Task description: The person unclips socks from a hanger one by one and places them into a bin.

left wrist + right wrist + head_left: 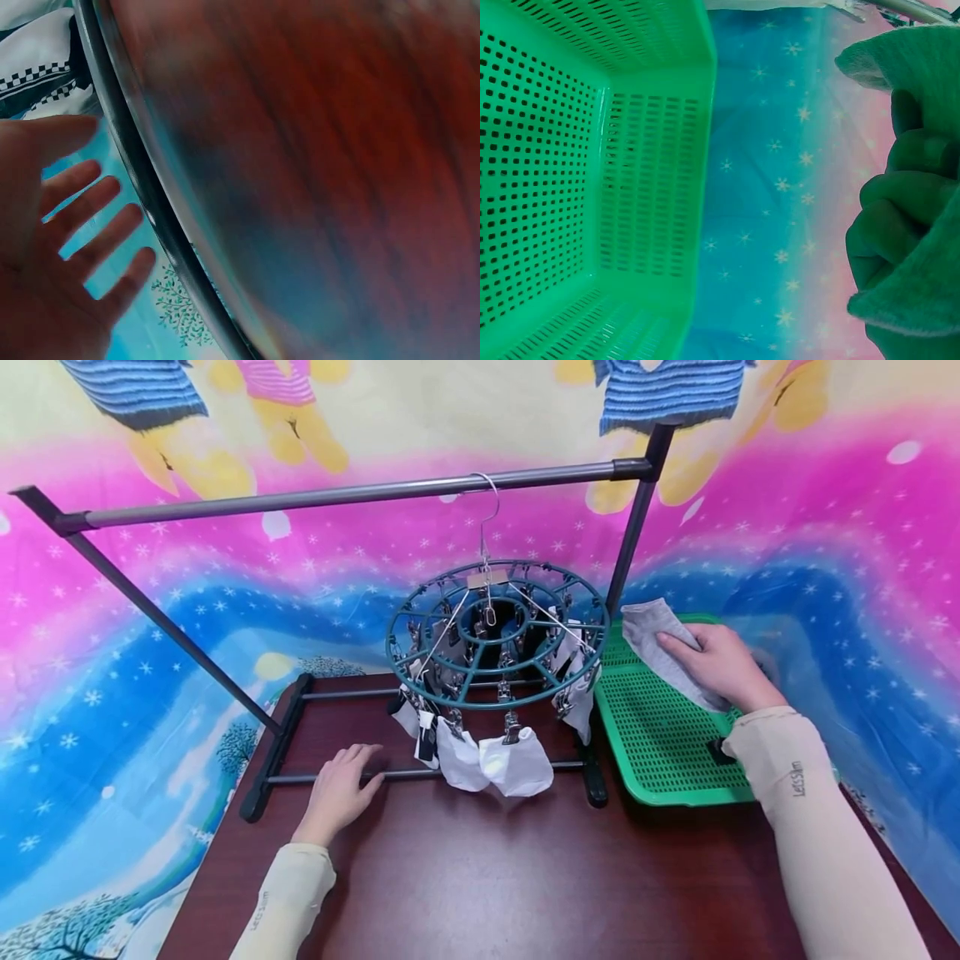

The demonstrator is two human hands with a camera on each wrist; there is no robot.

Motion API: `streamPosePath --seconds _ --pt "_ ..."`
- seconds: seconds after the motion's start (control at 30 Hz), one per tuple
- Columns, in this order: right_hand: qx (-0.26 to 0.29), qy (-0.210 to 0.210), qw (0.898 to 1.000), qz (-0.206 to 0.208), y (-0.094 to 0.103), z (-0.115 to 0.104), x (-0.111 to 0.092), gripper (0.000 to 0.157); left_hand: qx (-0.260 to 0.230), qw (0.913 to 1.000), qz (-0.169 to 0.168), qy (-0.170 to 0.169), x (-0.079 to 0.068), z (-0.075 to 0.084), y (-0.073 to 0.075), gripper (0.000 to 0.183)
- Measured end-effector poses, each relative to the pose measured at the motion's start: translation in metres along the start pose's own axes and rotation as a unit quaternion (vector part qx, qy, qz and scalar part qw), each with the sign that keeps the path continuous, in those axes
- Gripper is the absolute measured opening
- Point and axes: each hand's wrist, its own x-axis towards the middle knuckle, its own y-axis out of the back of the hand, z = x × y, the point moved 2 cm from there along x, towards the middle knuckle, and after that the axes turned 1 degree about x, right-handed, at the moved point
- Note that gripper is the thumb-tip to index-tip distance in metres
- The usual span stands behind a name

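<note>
A grey sock (663, 647) is gripped by my right hand (723, 667) above the green basket (637, 781). In the right wrist view the fingers (889, 217) curl round the sock (922, 67), whose two ends stick out. My left hand (339, 789) hovers by the rack's lower bar, holding nothing, its fingers spread in the left wrist view. Between the hands hangs a round green clip hanger (468, 689), hooked on the rack's top bar. Several socks are clipped on it, among them a white sock (517, 764) at the front and a black-and-white sock (426, 739).
The dark metal rack (360, 493) stands on a reddish-brown table (480, 868), its foot (595, 781) close to the basket. Inside the basket a small dark item (720, 752) shows beside my right sleeve. A colourful printed cloth (90, 677) surrounds the table.
</note>
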Motion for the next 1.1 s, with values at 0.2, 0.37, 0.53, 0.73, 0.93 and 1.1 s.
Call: streamPosePath --seconds 0.2,0.37,0.53,0.73,0.93,1.1 --pt "0.012 -0.017 1.000 -0.020 -0.005 0.007 0.010 0.066 -0.001 0.9995 -0.031 0.009 0.000 -0.002 -0.003 0.042" --pt "0.030 -0.033 0.999 -0.030 -0.010 0.010 0.018 0.069 -0.003 0.9989 -0.046 0.008 0.000 -0.004 -0.005 0.039" --pt "0.039 -0.042 0.998 -0.038 -0.017 0.015 0.025 0.066 -0.015 0.9983 -0.056 0.010 -0.001 -0.006 -0.009 0.031" --pt "0.041 -0.046 0.997 -0.052 -0.028 0.020 0.037 0.066 -0.042 0.9984 -0.037 -0.007 0.000 -0.009 -0.005 0.019" --pt "0.064 -0.058 0.993 -0.083 -0.041 0.029 0.050 0.067 -0.048 0.9980 -0.042 -0.005 0.001 -0.008 -0.004 0.018" --pt "0.085 -0.078 0.986 -0.119 -0.052 0.038 0.059 0.072 -0.047 0.9981 -0.039 -0.008 0.002 -0.007 -0.004 0.017"
